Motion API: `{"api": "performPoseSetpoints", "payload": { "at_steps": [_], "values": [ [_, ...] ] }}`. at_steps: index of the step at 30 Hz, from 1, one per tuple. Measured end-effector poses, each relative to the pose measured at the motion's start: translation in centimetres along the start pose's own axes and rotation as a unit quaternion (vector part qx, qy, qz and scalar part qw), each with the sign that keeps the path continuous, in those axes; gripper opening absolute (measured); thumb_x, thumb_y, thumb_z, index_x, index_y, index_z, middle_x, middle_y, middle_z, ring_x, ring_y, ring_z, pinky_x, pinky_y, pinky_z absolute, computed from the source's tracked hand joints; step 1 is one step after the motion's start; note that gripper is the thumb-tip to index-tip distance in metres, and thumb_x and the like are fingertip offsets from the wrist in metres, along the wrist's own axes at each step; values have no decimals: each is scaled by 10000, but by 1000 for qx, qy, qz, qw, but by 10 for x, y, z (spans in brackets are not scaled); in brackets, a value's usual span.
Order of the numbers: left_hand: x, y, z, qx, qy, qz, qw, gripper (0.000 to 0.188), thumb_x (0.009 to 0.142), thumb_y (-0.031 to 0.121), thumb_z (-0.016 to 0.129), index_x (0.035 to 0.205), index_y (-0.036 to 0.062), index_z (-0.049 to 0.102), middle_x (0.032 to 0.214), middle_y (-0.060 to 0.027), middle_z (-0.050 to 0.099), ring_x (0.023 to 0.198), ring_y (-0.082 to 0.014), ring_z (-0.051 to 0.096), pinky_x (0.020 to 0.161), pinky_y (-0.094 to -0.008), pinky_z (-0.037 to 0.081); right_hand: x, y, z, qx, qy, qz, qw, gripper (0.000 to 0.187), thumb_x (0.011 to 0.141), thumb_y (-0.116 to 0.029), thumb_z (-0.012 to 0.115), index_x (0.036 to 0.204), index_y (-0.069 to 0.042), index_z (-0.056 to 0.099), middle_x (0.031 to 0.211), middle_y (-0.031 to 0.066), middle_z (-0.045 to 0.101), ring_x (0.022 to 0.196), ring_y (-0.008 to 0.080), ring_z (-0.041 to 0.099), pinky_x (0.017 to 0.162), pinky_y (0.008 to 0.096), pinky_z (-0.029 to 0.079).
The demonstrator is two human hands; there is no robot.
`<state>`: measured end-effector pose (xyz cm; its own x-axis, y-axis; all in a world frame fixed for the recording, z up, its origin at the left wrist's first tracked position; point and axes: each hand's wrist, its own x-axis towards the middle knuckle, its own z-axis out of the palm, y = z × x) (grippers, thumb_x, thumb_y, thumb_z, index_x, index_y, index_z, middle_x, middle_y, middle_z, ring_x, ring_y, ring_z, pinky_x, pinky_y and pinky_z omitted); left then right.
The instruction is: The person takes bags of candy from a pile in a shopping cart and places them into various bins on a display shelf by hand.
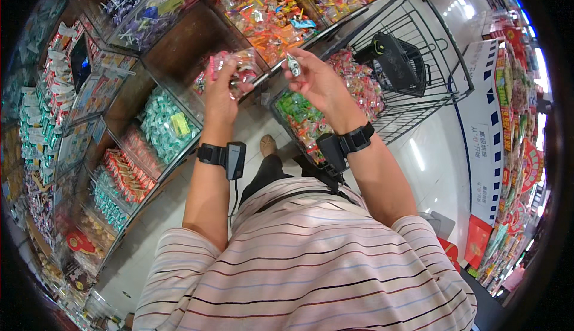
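Over the edge of a candy bin, my left hand (222, 95) is closed on pink-and-clear wrapped candies (242, 62). How many it holds I cannot tell. Between the fingers of my right hand (320, 83) is a small silver wrapped candy (293, 65), held up near the cart's left side. The two hands are apart, roughly level with each other. Beneath my right hand, the black wire shopping cart (439, 44) carries piles of wrapped candy, green (297, 108) at the near end and pink-red (363, 92) beyond. Each wrist wears a black strap with a small box.
Bins of mixed candy (263, 14) line the far side, with purple lollipops (140, 14) at the far left. Teal-wrapped candies (164, 113) and red packets (127, 172) fill bins on the left. A black box-shaped item (397, 65) sits in the cart. Packed shelves (517, 151) stand at right.
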<state>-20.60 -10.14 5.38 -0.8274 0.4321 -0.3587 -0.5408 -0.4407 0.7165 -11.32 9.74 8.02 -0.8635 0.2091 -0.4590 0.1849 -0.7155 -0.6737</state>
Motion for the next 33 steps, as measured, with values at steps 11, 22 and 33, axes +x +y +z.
{"api": "performPoseSetpoints", "payload": {
  "at_steps": [11,22,33],
  "values": [
    [39,10,-76,280,155,88,943,690,916,221,686,1510,101,355,1169,-67,606,1004,-148,593,756,-315,525,-12,7,18,185,-169,152,956,433,1017,-428,479,1133,-41,633,933,141,695,710,201,616,582,327,477],
    [-11,32,4,277,-57,113,952,298,978,243,640,1192,38,673,1120,-23,663,1023,-118,589,899,-255,458,-18,6,22,146,-191,149,959,574,1032,-520,374,1234,-31,598,1000,152,697,740,206,631,563,317,471],
    [-20,12,34,269,-124,111,949,190,976,188,647,1088,38,678,1017,4,671,934,-71,583,855,-238,465,-36,-2,16,78,-224,114,965,545,1039,-514,375,1242,-50,574,1042,161,693,800,204,682,583,328,544]
  ]
}}
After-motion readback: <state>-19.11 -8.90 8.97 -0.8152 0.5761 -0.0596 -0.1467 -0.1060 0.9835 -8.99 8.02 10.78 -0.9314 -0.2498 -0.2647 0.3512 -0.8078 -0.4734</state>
